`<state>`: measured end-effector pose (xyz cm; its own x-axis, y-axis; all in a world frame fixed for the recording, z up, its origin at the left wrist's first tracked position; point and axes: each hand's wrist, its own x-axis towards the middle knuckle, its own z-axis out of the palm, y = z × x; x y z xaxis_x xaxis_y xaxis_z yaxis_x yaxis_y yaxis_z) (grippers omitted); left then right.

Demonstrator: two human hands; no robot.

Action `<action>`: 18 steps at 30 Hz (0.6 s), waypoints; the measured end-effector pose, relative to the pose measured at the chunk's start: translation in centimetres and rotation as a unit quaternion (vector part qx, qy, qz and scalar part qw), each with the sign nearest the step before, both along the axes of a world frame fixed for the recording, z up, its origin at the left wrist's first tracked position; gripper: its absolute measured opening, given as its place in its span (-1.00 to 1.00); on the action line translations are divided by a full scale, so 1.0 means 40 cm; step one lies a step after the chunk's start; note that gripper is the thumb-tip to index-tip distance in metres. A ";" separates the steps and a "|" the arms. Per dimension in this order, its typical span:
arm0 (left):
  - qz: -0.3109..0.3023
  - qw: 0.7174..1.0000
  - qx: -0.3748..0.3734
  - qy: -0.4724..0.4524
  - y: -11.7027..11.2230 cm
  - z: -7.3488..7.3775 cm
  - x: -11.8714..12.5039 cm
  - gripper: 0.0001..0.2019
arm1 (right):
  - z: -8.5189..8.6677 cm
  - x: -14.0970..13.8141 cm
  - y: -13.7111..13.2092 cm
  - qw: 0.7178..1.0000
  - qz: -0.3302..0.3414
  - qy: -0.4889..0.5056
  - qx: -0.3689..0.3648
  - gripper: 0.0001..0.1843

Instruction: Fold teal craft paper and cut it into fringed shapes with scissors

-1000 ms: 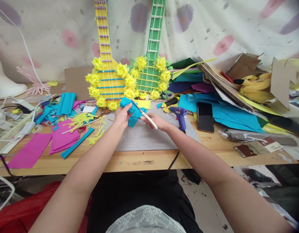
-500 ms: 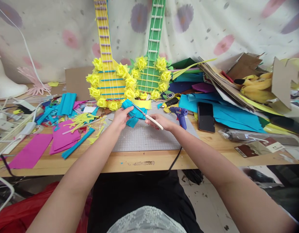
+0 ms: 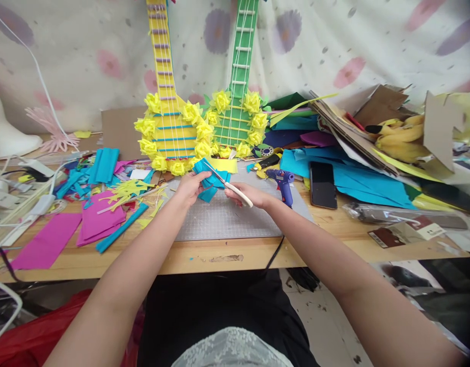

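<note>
My left hand (image 3: 189,187) pinches a folded piece of blue paper (image 3: 210,179) above a grey cutting mat (image 3: 227,219). My right hand (image 3: 252,195) is closed round white-handled scissors (image 3: 230,186), whose blades reach into the blue paper. Just behind stand a yellow paper guitar (image 3: 169,122) and a green paper guitar (image 3: 238,109), both ringed with yellow paper flowers.
A blue glue gun (image 3: 282,182) and a black phone (image 3: 322,184) lie right of the mat. Pink and blue paper scraps (image 3: 97,219) cover the left. Cardboard and coloured sheets (image 3: 357,148) pile at the right. Cables and a power strip (image 3: 13,199) lie far left.
The scissors have shifted slightly along the blue paper, and both hands moved a little. The view tilted a bit.
</note>
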<state>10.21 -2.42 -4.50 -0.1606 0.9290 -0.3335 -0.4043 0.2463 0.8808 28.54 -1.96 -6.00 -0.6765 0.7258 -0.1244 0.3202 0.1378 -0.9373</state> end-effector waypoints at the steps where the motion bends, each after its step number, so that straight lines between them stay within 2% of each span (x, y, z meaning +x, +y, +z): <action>1: -0.003 1.000 0.000 0.001 0.001 -0.001 -0.002 -0.92 | 0.000 -0.003 0.000 1.000 -0.001 0.000 -0.004 -0.39; 7: -0.020 1.000 -0.001 -0.012 0.008 -0.006 -0.017 -0.94 | 0.001 -0.014 -0.007 0.998 -0.031 0.025 -0.050 -0.38; 18: -0.054 0.998 -0.021 -0.003 0.016 -0.003 -0.041 -0.95 | -0.003 -0.007 0.005 0.997 -0.061 -0.008 -0.052 -0.42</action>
<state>8.57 -1.78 -4.60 -0.0590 0.9258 -0.3734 -0.3782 0.3255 0.8666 28.27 -1.75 -6.10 -0.5817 0.7851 -0.2126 0.3434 0.0000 -0.9392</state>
